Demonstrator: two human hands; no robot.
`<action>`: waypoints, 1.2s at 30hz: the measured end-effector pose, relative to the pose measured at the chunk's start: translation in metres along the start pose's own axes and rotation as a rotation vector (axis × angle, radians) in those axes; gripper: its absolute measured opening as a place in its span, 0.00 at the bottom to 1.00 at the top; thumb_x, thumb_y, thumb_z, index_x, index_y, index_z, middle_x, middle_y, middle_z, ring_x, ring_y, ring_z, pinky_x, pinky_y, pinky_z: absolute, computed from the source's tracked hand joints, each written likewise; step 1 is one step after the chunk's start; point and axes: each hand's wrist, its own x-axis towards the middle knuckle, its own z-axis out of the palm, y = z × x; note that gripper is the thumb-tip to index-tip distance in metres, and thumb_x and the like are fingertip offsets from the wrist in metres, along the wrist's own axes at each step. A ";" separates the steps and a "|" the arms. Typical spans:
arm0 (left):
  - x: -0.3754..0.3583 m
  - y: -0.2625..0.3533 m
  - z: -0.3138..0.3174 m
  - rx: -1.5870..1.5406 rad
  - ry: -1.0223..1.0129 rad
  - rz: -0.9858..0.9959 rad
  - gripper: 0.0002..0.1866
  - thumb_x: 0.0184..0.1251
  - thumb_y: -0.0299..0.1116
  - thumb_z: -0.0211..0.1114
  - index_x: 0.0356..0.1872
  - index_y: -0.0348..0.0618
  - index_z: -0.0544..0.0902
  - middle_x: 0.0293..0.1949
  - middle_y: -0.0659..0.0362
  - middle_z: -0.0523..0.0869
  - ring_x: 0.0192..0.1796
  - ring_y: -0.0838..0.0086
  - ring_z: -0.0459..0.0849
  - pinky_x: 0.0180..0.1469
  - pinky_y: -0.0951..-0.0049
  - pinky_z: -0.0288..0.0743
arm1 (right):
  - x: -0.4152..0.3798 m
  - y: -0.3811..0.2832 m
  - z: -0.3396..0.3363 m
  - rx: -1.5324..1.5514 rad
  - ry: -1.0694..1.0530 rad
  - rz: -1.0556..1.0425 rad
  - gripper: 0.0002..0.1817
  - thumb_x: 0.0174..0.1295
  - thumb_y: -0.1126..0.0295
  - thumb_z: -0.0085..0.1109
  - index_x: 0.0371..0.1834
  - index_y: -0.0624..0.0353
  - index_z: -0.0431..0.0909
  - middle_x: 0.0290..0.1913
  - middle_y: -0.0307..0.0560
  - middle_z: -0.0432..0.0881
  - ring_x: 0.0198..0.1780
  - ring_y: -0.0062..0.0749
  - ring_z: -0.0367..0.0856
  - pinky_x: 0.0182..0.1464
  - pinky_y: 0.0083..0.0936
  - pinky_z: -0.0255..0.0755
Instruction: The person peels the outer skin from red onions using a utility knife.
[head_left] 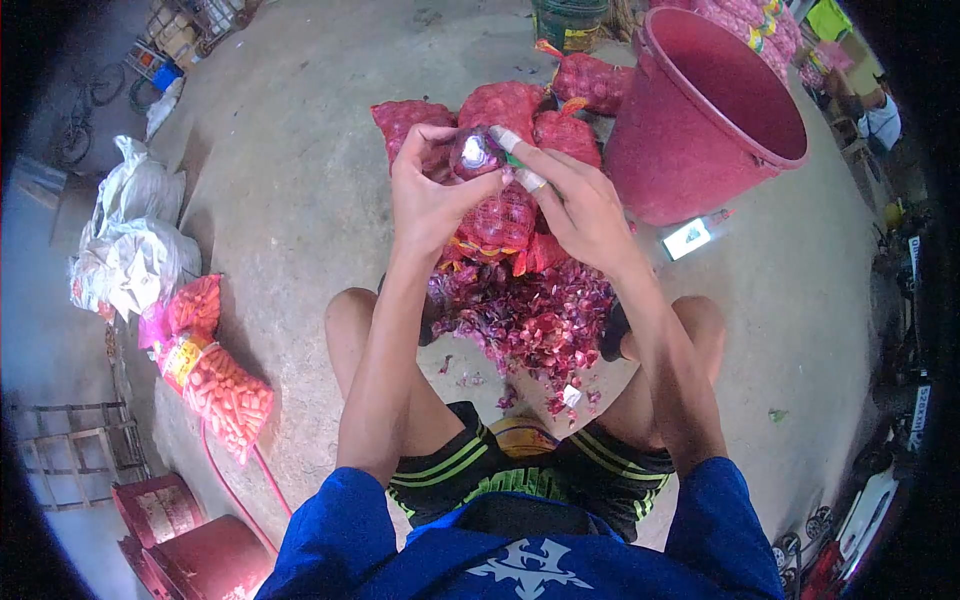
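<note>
A red onion [477, 152] with a bright, shiny spot on its face is held up in front of me. My left hand [432, 190] is closed around its left side, thumb below. Against its right side is my right hand [565, 190], with white wraps on its fingertips and a small green thing [513, 160] pinched among them, mostly hidden. Just beyond and below the hands are red mesh sacks [490, 215] full of onions. A heap of purple-red onion skins [540, 320] lies on the floor between my legs.
To the right stands a large red tub [650, 150], with a lit phone [686, 239] on the floor near it. White sacks [140, 240] and a bag of carrots [225, 395] are at left. A dark green bucket [570, 25] is at the back.
</note>
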 end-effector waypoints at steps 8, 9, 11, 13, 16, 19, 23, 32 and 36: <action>0.001 0.000 -0.008 -0.404 -0.126 -0.186 0.32 0.52 0.14 0.83 0.59 0.38 0.79 0.54 0.56 0.87 0.56 0.72 0.88 0.62 0.67 0.84 | 0.013 0.015 -0.002 0.230 0.126 0.033 0.23 0.80 0.74 0.54 0.76 0.59 0.77 0.60 0.57 0.89 0.60 0.45 0.90 0.66 0.35 0.79; 0.000 0.000 -0.010 -0.405 -0.130 -0.184 0.32 0.52 0.14 0.83 0.59 0.38 0.79 0.54 0.56 0.87 0.56 0.72 0.88 0.62 0.67 0.84 | 0.016 0.020 -0.008 0.215 0.162 0.059 0.23 0.81 0.74 0.53 0.76 0.61 0.76 0.60 0.55 0.90 0.61 0.39 0.89 0.68 0.33 0.77; -0.004 0.000 -0.014 -0.585 -0.162 -0.226 0.36 0.54 0.14 0.81 0.66 0.36 0.77 0.59 0.55 0.85 0.59 0.71 0.87 0.65 0.66 0.83 | 0.014 0.026 -0.015 0.280 0.202 0.194 0.23 0.81 0.72 0.53 0.77 0.63 0.75 0.59 0.52 0.91 0.61 0.30 0.87 0.68 0.30 0.76; -0.004 0.002 -0.013 -0.593 -0.140 -0.231 0.38 0.54 0.13 0.81 0.69 0.35 0.76 0.61 0.55 0.85 0.61 0.71 0.86 0.67 0.66 0.82 | 0.012 0.025 -0.019 0.284 0.101 0.317 0.24 0.81 0.70 0.54 0.77 0.63 0.75 0.59 0.53 0.91 0.61 0.29 0.87 0.67 0.31 0.76; -0.001 0.002 -0.011 -0.552 -0.109 -0.206 0.39 0.56 0.13 0.79 0.72 0.34 0.76 0.63 0.54 0.84 0.63 0.70 0.86 0.69 0.65 0.81 | 0.007 0.012 -0.021 0.306 -0.044 0.420 0.28 0.80 0.66 0.55 0.80 0.62 0.71 0.60 0.55 0.90 0.59 0.31 0.88 0.64 0.33 0.78; -0.003 0.002 -0.011 -0.467 -0.098 -0.164 0.38 0.57 0.13 0.78 0.71 0.33 0.77 0.64 0.54 0.84 0.64 0.69 0.85 0.70 0.65 0.81 | 0.005 -0.006 -0.025 0.335 -0.129 0.159 0.31 0.77 0.68 0.57 0.83 0.61 0.67 0.57 0.61 0.90 0.50 0.41 0.93 0.55 0.38 0.80; -0.005 0.006 -0.007 -0.497 -0.139 -0.178 0.37 0.57 0.13 0.79 0.71 0.34 0.78 0.63 0.54 0.85 0.64 0.69 0.85 0.68 0.65 0.82 | 0.004 -0.003 -0.022 0.251 -0.115 0.026 0.31 0.76 0.69 0.58 0.82 0.61 0.68 0.54 0.64 0.90 0.45 0.47 0.93 0.52 0.39 0.81; -0.003 -0.010 -0.001 -0.455 -0.107 -0.143 0.31 0.58 0.16 0.80 0.64 0.37 0.81 0.58 0.56 0.87 0.59 0.69 0.87 0.66 0.65 0.83 | 0.006 0.009 -0.014 0.219 -0.018 -0.102 0.27 0.72 0.72 0.60 0.75 0.60 0.76 0.53 0.65 0.88 0.44 0.58 0.91 0.48 0.43 0.81; 0.002 -0.014 0.000 -0.389 -0.123 -0.147 0.26 0.67 0.21 0.75 0.66 0.39 0.81 0.56 0.58 0.88 0.56 0.74 0.88 0.59 0.71 0.85 | 0.001 0.013 -0.008 0.143 0.059 -0.158 0.26 0.70 0.73 0.60 0.73 0.59 0.79 0.57 0.62 0.89 0.55 0.59 0.89 0.57 0.43 0.82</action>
